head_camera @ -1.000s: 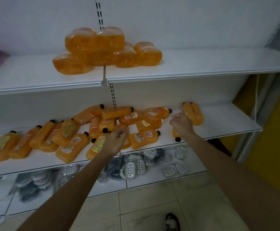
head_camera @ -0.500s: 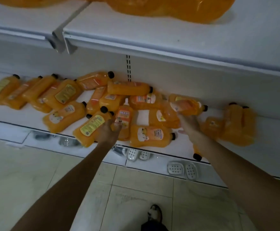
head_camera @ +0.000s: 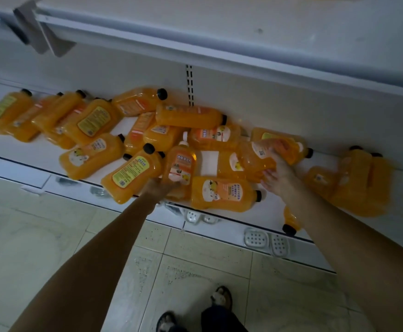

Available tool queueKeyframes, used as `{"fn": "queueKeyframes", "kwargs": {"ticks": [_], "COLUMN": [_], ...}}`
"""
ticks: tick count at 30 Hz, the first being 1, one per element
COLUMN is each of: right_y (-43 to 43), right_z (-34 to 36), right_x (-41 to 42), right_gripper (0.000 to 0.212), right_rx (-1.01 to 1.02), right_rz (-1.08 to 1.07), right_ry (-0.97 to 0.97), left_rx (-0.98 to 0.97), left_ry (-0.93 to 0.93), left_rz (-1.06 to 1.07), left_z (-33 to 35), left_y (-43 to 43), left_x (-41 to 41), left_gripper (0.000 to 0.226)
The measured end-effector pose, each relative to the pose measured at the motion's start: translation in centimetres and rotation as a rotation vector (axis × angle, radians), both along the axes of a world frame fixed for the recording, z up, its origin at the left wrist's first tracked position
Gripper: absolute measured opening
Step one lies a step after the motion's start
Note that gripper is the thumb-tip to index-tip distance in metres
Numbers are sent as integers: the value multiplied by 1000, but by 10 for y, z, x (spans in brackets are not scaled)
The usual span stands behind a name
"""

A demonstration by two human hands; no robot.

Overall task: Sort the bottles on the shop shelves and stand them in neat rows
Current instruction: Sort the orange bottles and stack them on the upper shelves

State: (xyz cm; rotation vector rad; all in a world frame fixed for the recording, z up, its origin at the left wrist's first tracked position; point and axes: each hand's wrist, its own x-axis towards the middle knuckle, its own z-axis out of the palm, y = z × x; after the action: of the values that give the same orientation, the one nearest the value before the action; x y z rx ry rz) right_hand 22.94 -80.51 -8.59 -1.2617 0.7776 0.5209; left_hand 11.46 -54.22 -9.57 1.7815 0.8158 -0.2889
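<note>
Gripping 1 white-capped bottle [head_camera: 181, 167], left hand [head_camera: 158, 188], right hand [head_camera: 279, 176] clutching 1 other bottle [head_camera: 258, 154], 20-odd bottles [head_camera: 92, 121] jumbled

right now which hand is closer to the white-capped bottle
Left. The left hand grips the base of the white-capped bottle; the right hand is off to its right, holding another orange bottle.

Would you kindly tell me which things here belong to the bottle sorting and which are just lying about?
Job in hand:
orange bottles heaped on the middle shelf
white-capped bottle in the left hand
second bottle in the right hand

Just lying about:
soap dishes on the lower shelf
</note>
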Motion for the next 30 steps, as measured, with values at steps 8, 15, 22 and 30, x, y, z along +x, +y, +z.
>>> {"fn": "queueKeyframes", "kwargs": {"ticks": [8,15,22,30], "right_y": [-6,-11,4,-5], "right_z": [28,73,154,245], "right_x": [-27,-85,-163,-247], "right_gripper": [52,30,44,47], "right_rx": [55,-128,-258,-267], "right_rz": [-77,135,354,409], "right_ry": [-55,-274,-587,-735], "left_rx": [-201,-308,-228,-184], "left_ry": [-15,-71,-232,-426], "left_rz": [107,233,104,-66], "left_z": [24,74,148,216], "left_y": [13,14,11,-2], "left_x": [-21,-50,-95,-149], "left_gripper": [105,86,66,56]}}
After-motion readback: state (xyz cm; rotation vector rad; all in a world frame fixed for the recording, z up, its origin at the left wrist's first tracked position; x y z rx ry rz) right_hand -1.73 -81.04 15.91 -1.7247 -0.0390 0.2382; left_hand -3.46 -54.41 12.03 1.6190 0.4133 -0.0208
